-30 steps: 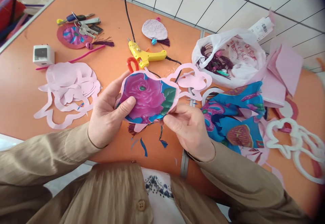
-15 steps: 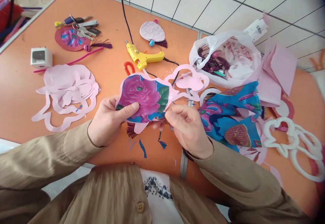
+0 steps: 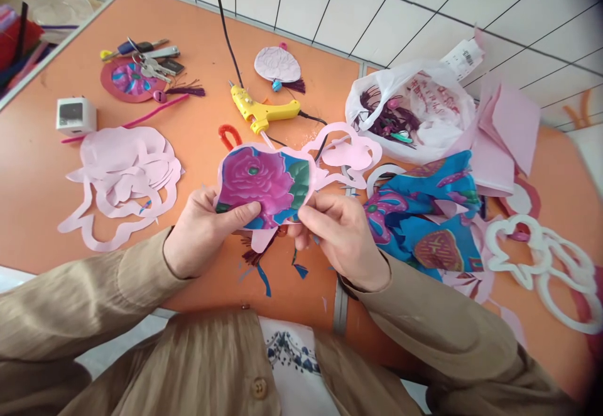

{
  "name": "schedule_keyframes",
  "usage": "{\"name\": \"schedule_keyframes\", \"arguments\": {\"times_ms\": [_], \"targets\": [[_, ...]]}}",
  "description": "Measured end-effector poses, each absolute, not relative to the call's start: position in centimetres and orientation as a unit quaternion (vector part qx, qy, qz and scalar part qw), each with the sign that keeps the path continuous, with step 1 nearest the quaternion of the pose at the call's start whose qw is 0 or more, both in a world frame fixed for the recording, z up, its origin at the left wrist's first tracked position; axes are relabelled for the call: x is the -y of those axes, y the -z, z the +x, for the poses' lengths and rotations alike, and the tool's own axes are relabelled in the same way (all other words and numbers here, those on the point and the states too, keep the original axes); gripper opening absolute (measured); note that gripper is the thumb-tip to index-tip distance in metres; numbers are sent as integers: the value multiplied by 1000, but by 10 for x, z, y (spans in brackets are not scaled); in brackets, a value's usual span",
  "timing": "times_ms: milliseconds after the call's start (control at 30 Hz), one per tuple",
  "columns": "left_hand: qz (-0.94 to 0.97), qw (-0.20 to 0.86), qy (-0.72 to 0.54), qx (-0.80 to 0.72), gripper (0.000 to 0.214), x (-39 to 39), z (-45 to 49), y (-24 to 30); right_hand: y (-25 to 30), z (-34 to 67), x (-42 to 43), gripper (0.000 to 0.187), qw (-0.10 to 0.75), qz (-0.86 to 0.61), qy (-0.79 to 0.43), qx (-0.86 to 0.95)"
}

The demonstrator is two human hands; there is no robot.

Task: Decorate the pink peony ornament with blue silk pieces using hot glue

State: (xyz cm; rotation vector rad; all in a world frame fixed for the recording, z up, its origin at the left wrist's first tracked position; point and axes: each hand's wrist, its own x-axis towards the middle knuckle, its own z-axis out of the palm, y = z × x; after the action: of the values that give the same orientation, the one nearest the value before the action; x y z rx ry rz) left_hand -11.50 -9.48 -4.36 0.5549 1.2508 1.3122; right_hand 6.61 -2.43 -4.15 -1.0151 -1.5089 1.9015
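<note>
Between my two hands is a pink felt cutout faced with flower-print fabric, a magenta rose on blue with green leaves. My left hand is closed on its left edge, thumb lying over the print. With thumb and fingers, my right hand pinches the lower right edge. A dark tassel hangs or lies just below the piece, partly hidden. A yellow hot glue gun lies on its side beyond it, and a red pipe cleaner loop shows above its left edge.
Pink felt scraps lie at left near a white charger and keys. At right are a plastic bag of tassels, blue printed fabric and white template shapes. The glue gun's cord rises at the back.
My right fingers have shifted slightly along the lower right edge, the thumb now pressing on the print. The piece is tilted a little differently. The whole view has shifted slightly.
</note>
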Motion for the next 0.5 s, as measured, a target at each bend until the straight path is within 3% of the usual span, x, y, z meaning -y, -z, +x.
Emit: {"name": "schedule_keyframes", "arguments": {"times_ms": [167,333,500], "targets": [[216,575,-576,-540,23,93,-116,44,46,70,23,51,275,-362,-707,541],[218,573,-579,-538,22,93,-114,45,40,65,25,29,267,-397,-641,600],[236,563,-569,-551,24,94,-112,44,36,63,25,32,248,-418,-628,608]]}}
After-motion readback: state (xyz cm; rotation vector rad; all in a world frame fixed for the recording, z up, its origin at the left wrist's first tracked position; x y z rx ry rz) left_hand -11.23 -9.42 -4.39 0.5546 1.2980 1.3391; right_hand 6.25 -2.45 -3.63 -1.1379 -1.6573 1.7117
